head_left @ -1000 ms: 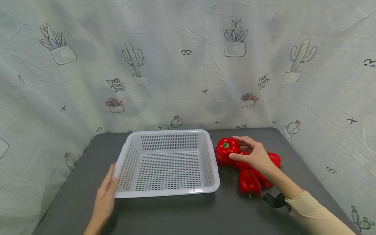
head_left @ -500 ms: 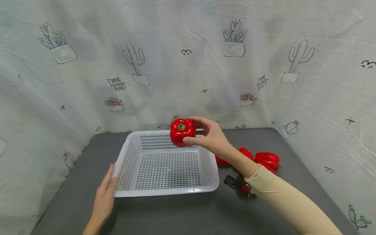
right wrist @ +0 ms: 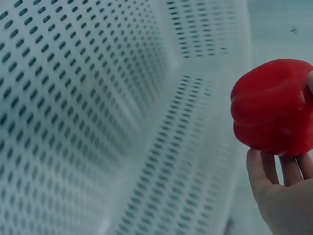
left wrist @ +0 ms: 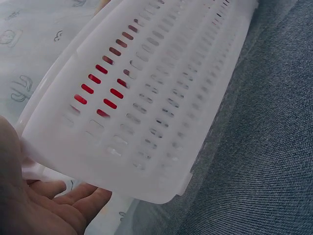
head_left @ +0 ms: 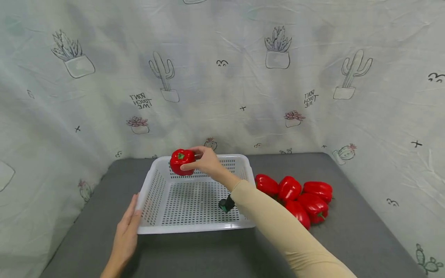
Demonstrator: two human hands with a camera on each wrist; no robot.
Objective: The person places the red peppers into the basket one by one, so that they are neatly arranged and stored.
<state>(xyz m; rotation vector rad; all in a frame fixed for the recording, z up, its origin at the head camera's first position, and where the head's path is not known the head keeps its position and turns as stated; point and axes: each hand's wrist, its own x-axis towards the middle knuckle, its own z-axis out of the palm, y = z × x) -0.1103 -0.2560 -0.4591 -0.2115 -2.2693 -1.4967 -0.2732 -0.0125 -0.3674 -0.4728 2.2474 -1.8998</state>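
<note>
A red bell pepper (head_left: 181, 163) with a green stem hangs over the back left part of a white perforated plastic basket (head_left: 187, 228). My right hand (head_left: 208, 163) holds it from the right, fingers and thumb around its side. In the right wrist view the bell pepper (right wrist: 274, 110) is above the basket's wall, with fingers (right wrist: 261, 171) beneath it. My left hand (head_left: 125, 231) grips the basket's left rim. The left wrist view has the left hand's fingers (left wrist: 88, 200) curled below the rim at the basket's end, and red showing through the slots.
Several red bell peppers (head_left: 314, 206) lie grouped on the grey table (head_left: 215, 255), right of the basket. A dark device (head_left: 226, 203) on the right wrist hangs over the basket floor. A cactus-printed curtain (head_left: 194, 85) encloses the back and sides.
My right hand has lifted the bell pepper from the group on the right and carried it left across the basket. The left hand stays on the rim.
</note>
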